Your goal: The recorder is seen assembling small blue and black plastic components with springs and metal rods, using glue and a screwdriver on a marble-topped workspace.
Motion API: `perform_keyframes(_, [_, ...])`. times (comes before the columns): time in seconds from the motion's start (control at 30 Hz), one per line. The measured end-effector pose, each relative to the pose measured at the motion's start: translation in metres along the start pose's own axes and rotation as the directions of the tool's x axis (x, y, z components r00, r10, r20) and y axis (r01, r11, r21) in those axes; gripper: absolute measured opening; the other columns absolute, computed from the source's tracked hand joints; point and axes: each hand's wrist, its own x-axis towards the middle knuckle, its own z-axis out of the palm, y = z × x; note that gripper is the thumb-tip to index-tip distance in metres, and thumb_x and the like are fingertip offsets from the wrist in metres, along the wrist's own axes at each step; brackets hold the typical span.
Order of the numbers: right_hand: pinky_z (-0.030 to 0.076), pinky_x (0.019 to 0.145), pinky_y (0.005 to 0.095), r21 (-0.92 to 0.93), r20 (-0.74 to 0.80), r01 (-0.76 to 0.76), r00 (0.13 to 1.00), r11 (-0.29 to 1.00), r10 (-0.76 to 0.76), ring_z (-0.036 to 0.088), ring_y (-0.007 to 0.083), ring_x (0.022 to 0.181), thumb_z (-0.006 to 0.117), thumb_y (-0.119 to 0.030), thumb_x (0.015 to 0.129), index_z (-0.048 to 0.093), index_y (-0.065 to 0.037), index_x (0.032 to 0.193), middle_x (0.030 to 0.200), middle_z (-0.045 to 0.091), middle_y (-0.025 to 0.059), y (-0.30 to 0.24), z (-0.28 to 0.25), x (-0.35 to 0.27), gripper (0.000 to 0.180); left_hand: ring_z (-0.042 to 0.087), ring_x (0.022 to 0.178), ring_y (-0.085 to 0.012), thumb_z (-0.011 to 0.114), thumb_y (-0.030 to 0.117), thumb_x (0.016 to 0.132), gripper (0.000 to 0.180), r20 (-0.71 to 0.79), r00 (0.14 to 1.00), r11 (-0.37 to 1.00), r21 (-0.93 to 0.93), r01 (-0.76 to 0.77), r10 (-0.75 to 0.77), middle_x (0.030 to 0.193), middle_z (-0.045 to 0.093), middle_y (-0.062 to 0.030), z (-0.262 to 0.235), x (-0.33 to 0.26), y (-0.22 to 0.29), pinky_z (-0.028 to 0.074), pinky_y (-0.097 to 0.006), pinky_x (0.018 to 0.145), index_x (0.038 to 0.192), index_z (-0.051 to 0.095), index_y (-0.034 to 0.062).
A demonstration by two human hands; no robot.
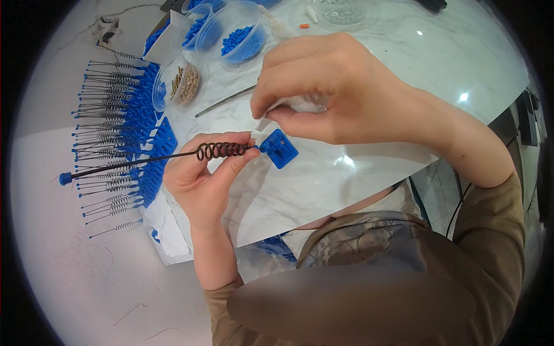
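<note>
My left hand (202, 187) pinches a dark coiled spring (219, 151) between thumb and fingers. Its long straight wire runs out to the left and ends in a blue cap (65, 179). At the spring's right end, just past my fingertips, is a blue square plastic piece (281, 151). Above that joint, my right hand (340, 86) is closed with its thumb and fingers together on a small white piece (262, 126), perhaps tissue or paper. The white piece reaches down close to the blue part; I cannot tell whether it touches.
On the left lies a row of blue pieces with springs (144, 124). Behind stand a tub of brass-coloured pins (186, 85), a tub of small blue parts (245, 49) and a tub of clear bits (340, 12). A thin metal tool (225, 101) lies on the marbled table (369, 179).
</note>
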Motion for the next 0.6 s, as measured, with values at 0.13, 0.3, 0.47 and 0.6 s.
perform_keyframes(0.13, [0.046,0.063,0.0326,-0.018,0.082,0.046,0.996,0.999,-0.044,0.058,0.0228,0.073,0.066,0.004,0.066,0.065,-0.005,0.079,0.076,0.062,0.0054,0.0018,-0.0009,-0.0031,0.015,0.064,0.071,-0.0135,0.075,-0.01,0.063,0.019,-0.005,1.0,1.0,0.008,0.002,-0.002,0.081,0.07,-0.01,0.0027,0.0007,0.0011,0.048,-0.023,0.064,0.08,0.071,-0.0037])
perform_keyframes(0.3, [0.046,0.064,0.0324,-0.021,0.134,0.041,0.99,0.999,-0.038,0.058,0.0224,0.075,0.066,0.004,0.065,0.065,-0.005,0.078,0.077,0.062,0.0048,0.0014,0.0005,-0.0032,0.016,0.065,0.072,-0.014,0.075,-0.009,0.063,0.018,-0.004,1.0,1.0,-0.015,-0.007,0.007,0.081,0.07,-0.0097,0.0021,0.0009,0.0006,0.048,-0.023,0.064,0.08,0.071,-0.0034])
perform_keyframes(0.47, [0.046,0.064,0.0323,-0.045,0.218,0.037,0.976,0.998,-0.026,0.057,0.0219,0.076,0.065,0.005,0.064,0.064,-0.005,0.078,0.079,0.062,0.0038,0.0006,0.0008,-0.0033,0.016,0.065,0.073,-0.0143,0.075,-0.009,0.064,0.018,-0.004,1.0,0.999,-0.034,-0.004,0.004,0.081,0.07,-0.0093,0.0018,0.0009,0.0012,0.049,-0.023,0.065,0.081,0.071,-0.0029])
perform_keyframes(0.6, [0.046,0.064,0.0325,-0.049,0.216,0.069,0.975,0.996,-0.056,0.057,0.0216,0.076,0.065,0.005,0.063,0.064,-0.005,0.077,0.08,0.063,0.0031,0.0017,0.0013,-0.0032,0.017,0.065,0.073,-0.0141,0.075,-0.009,0.064,0.018,-0.004,1.0,0.998,-0.056,0.001,-0.001,0.082,0.07,-0.0089,0.0024,0.0015,-0.0001,0.049,-0.023,0.065,0.081,0.071,-0.0027])
